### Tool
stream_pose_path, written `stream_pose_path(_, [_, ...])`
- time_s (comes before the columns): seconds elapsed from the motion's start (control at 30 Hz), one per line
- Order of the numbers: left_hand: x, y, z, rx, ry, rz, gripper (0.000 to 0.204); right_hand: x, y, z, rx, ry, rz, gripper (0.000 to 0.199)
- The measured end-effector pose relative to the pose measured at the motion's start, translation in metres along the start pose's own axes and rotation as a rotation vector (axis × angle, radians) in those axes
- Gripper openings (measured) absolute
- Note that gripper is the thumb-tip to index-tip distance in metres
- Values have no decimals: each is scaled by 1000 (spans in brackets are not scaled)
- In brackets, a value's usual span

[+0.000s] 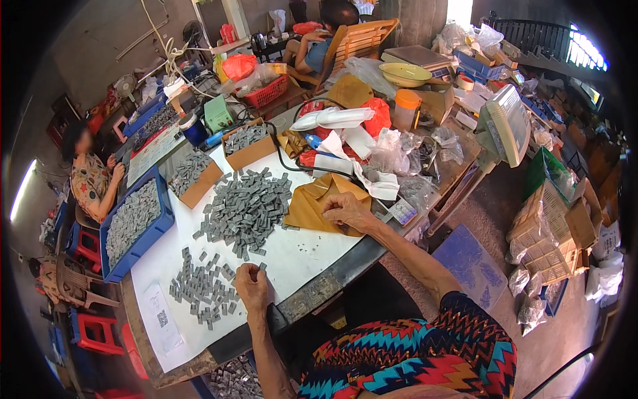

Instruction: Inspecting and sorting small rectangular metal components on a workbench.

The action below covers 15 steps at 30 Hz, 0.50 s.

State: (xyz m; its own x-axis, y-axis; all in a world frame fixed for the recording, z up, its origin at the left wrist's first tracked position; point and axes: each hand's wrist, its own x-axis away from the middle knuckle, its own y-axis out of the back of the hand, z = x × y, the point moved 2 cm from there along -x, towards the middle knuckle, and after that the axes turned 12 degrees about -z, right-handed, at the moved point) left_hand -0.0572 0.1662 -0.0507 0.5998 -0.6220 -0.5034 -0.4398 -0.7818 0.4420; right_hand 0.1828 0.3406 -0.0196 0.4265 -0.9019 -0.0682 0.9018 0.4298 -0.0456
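My left hand point(251, 286) is closed at the front of the table, pinching a small grey rectangular part point(262, 266) at its fingertips. Just left of it lies a loose spread of the same grey parts point(199, 289); a taller heap point(246, 209) of them rises behind. My right hand point(347, 211) hovers over or rests on a creased mustard-brown sheet point(312, 203), its fingers drawn together. Whether anything sits between those fingers is too small to make out. Several tiny specks point(309, 247) dot the white paper point(292, 263) between my hands.
At the left edge stands a blue tray point(169, 216) full of grey parts, beside cardboard boxes point(256, 154) of more. Plastic bags, an orange-lidded jar point(406, 110) and a scale display point(508, 123) crowd the right. Two other people sit farther off, at the left and the back.
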Motion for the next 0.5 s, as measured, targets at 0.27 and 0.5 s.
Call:
stream_pose_path(0.27, [2, -3, 11, 93, 81, 12, 14, 4, -10, 0, -57, -36, 58, 7])
stream_pose_path(0.5, [1, 2, 0, -40, -63, 55, 19, 5, -18, -5, -152, -131, 59, 9])
